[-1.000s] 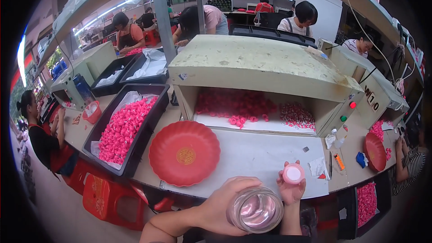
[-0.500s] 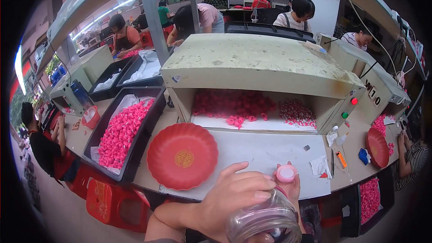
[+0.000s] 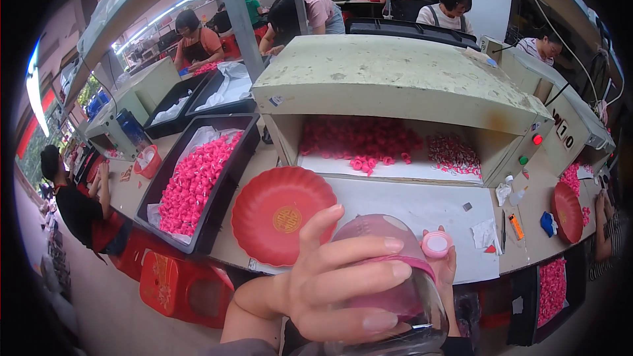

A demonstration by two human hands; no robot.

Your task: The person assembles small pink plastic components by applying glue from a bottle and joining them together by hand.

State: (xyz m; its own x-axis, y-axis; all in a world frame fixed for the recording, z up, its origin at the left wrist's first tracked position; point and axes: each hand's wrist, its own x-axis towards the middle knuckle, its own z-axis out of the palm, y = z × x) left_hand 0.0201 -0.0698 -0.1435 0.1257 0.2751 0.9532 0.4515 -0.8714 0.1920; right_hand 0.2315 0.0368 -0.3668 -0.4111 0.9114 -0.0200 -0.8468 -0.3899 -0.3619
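busy workshop, white paper point(image 3: 412, 199) on the bench point(image 3: 521, 257) with a red dish point(image 3: 283, 217) at its left. left hand point(image 3: 330, 277) is wrapped round a clear jar point(image 3: 427, 300) up close, right hand point(image 3: 448, 265) just beyond it, fingers round a little pink pot point(image 3: 436, 244).

I can't see the left thumb; the left hand point(image 3: 323, 283) wraps the glass jar point(image 3: 426, 293) and covers the lower right rim of the big red plate point(image 3: 280, 199). Below and right of that plate, the jar's lower end runs off my view, and what it contains I can't tell. Right of the plate, the jar masks part of the right hand point(image 3: 447, 271), whose grip under the pink pot point(image 3: 436, 244) is unclear to me. Far right of the plate, darkness swallows a co-worker beyond the forearm point(image 3: 601, 217).
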